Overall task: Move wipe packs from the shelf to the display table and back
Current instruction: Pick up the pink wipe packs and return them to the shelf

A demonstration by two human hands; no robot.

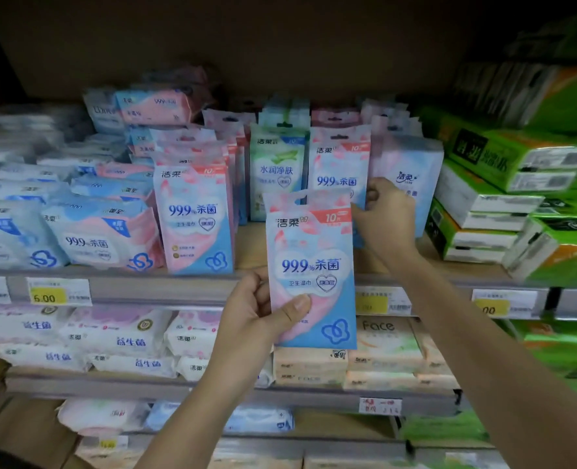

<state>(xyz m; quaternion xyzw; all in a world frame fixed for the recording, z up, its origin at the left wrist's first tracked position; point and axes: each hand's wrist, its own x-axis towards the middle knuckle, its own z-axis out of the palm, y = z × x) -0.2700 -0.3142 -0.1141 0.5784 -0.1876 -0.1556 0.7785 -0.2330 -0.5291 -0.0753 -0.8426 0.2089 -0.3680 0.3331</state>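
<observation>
My left hand (260,313) grips a pink and blue wipe pack (310,265) by its lower left corner and holds it upright in front of the shelf (165,286). My right hand (387,214) reaches onto the shelf and pinches the lower right edge of a matching pack (338,164) that stands in a row. More of these packs (192,208) stand to the left, with a bare gap of shelf board between them and my hands. A green and white pack (277,170) stands behind the held one.
Flat blue and pink wipe packs (94,238) are stacked at the left. Green tissue bundles (517,184) fill the right. Yellow price tags (48,294) line the shelf edge. Lower shelves hold white wipe packs (118,340) and beige tissue packs (385,346).
</observation>
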